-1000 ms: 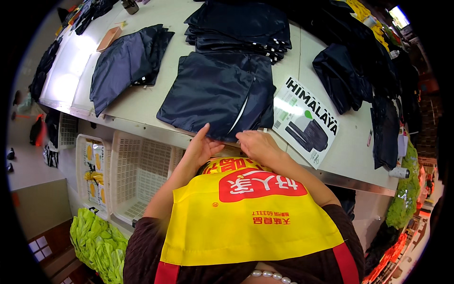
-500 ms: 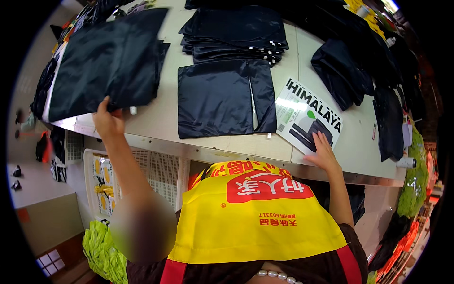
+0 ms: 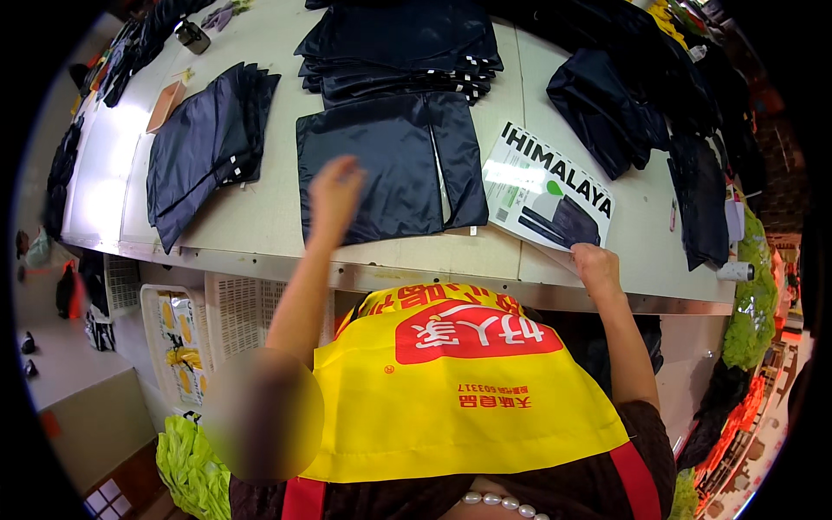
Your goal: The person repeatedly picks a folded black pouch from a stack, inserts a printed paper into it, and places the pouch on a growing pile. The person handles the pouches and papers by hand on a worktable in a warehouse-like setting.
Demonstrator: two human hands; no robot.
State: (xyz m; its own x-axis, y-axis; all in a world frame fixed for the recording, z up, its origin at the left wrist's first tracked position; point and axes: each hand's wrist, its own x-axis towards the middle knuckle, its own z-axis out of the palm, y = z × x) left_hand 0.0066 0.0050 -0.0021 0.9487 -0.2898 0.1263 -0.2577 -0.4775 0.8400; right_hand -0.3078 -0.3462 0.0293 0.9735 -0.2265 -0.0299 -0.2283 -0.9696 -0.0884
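A flat dark navy fabric bag [image 3: 368, 169] with a zip down its right part lies in front of me on the table. My left hand [image 3: 336, 198], slightly blurred, is over its left part with fingers loosely extended and nothing held. To the right is a white printed sheet [image 3: 537, 186] with black lettering, a green leaf and a picture of dark fabric, apparently the top one of several. My right hand [image 3: 596, 267] pinches its near right corner. At the left lies a slanted pile of similar dark bags [image 3: 212, 143].
Behind the flat bag stands a stack of dark bags [image 3: 399, 43]. Crumpled dark fabric [image 3: 602, 108] lies at the right, with a small spool [image 3: 735, 271] at the table edge. A dark bottle [image 3: 191, 36] stands far left. Below the table's front edge is a white plastic basket [image 3: 238, 316].
My left hand has let go of a dark bag, which now lies on the left pile, and has moved right over the flat bag. My right hand has closed on the sheet's corner.
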